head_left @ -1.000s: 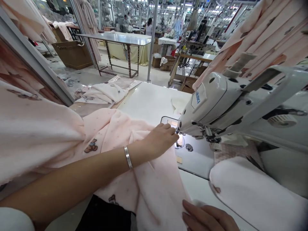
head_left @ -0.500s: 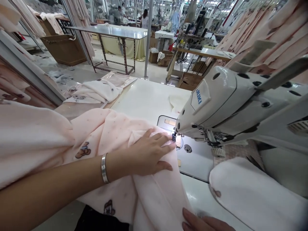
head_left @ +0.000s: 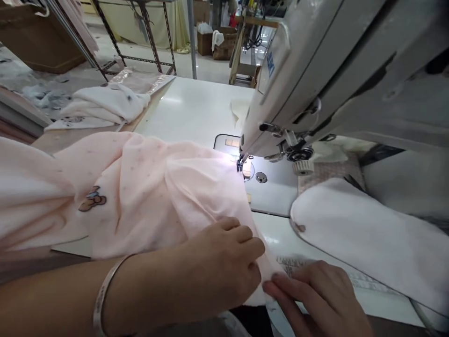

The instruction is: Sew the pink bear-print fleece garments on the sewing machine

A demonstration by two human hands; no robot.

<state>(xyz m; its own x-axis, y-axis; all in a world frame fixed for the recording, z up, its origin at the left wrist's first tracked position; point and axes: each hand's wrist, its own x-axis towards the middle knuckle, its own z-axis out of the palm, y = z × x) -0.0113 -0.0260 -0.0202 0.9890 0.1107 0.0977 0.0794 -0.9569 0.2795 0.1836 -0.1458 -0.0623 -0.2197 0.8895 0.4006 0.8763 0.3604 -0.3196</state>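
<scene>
Pale pink fabric (head_left: 140, 187) with small dots and a printed bear spreads over the sewing table, and its right edge runs under the presser foot (head_left: 240, 164) of a white sewing machine (head_left: 301, 84). My left hand (head_left: 224, 262), with a silver bangle at the wrist, is closed with curled fingers on the fabric, below the needle area. To its right, my right hand (head_left: 315, 295) pinches the fabric's edge between thumb and fingers near the table's front. The left fingertips are partly hidden.
A separate pale fabric piece (head_left: 365, 238) lies on the right of the table. Folded white printed cloth (head_left: 105, 105) rests at the far left. Behind stand a metal-legged table (head_left: 150, 37), cardboard boxes (head_left: 224, 44) and a large brown carton (head_left: 38, 40).
My left hand has left the spot beside the presser foot, moved down along the fabric and curled shut. My right hand now pinches the edge. The view has tilted downward.
</scene>
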